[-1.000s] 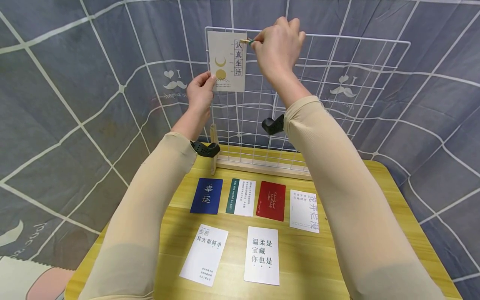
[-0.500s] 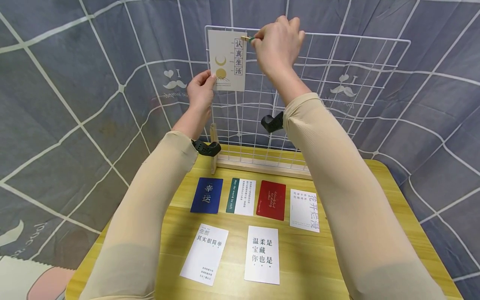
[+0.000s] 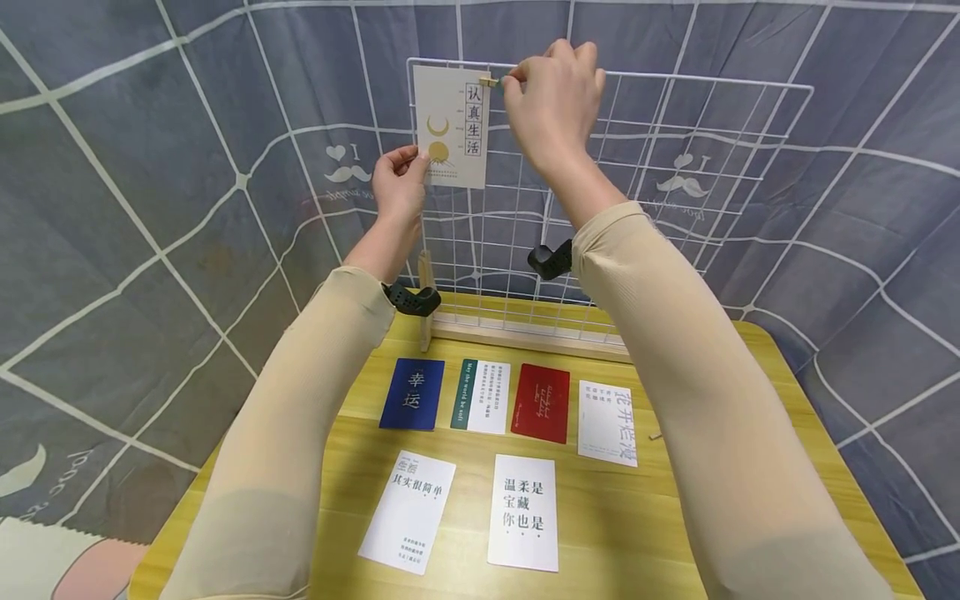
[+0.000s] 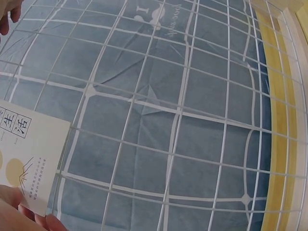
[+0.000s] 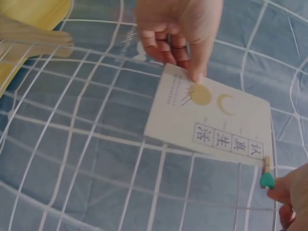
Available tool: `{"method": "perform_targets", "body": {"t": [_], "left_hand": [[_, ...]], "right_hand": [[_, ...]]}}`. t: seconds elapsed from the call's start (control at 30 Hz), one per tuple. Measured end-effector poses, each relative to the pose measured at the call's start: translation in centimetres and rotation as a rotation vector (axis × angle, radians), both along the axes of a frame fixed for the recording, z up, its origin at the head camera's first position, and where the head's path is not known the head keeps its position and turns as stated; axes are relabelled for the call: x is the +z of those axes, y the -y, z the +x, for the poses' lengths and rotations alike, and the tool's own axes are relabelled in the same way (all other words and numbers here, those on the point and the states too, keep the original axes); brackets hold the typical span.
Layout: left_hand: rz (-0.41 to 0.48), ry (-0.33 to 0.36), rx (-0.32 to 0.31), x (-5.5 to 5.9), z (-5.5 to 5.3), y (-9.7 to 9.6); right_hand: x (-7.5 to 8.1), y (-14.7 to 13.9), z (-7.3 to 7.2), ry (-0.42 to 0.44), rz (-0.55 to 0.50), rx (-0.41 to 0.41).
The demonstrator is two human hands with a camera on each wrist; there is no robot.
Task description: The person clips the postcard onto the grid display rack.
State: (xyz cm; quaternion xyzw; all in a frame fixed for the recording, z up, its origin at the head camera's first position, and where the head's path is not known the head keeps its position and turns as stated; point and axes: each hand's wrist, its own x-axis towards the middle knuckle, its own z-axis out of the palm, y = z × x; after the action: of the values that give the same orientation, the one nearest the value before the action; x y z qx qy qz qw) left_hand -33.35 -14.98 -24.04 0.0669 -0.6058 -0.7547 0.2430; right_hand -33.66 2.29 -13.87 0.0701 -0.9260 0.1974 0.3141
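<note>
A white card with a gold moon and a column of boxed characters stands upright against the upper left corner of a white wire grid. My left hand pinches its lower left edge, thumb in front. At the card's upper right corner is a small wooden clothespin with a green heart, seen close in the right wrist view. The thumb and forefinger of my right hand pinch the green end, while the wooden tip overlaps the card's edge near the top wire.
On the wooden table lie a blue card, a green-and-white card, a red card and several white cards. The grid stands in a wooden base. Behind it hangs a grey-blue checked cloth.
Both hands keep their hold on the card and the clothespin in nearly the same place. The head view shifts slightly.
</note>
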Motion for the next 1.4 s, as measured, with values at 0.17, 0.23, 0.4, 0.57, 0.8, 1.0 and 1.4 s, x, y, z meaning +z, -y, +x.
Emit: {"method": "perform_targets", "body": {"t": [0.17, 0.23, 0.4, 0.57, 0.8, 1.0, 1.4], "left_hand": [[-0.012, -0.015, 0.014, -0.2, 0.0, 0.0], [-0.013, -0.014, 0.016, -0.3, 0.0, 0.0], [-0.006, -0.007, 0.006, -0.6, 0.0, 0.0], [-0.02, 0.001, 0.005, -0.9, 0.3, 0.2], [-0.111, 0.011, 0.041, -2.5, 1.2, 1.3], [-0.226, 0.026, -0.002, -4.4, 2.6, 2.3], [-0.742, 0.027, -0.259, -8.2, 7.3, 3.3]], "right_hand": [[-0.8, -1.2, 0.3, -0.082, 0.018, 0.02], [-1.1, -1.9, 0.4, -0.103, 0.026, 0.033], [-2.0, -3.8, 1.0, -0.136, 0.053, 0.081], [-3.1, -5.9, 2.0, -0.127, 0.084, 0.146], [-5.5, -8.7, 3.4, -0.169, 0.207, 0.276], [-7.3, -10.8, 4.5, -0.202, 0.294, 0.357], [-12.5, -15.7, 7.4, -0.128, 0.336, 0.407]]}}
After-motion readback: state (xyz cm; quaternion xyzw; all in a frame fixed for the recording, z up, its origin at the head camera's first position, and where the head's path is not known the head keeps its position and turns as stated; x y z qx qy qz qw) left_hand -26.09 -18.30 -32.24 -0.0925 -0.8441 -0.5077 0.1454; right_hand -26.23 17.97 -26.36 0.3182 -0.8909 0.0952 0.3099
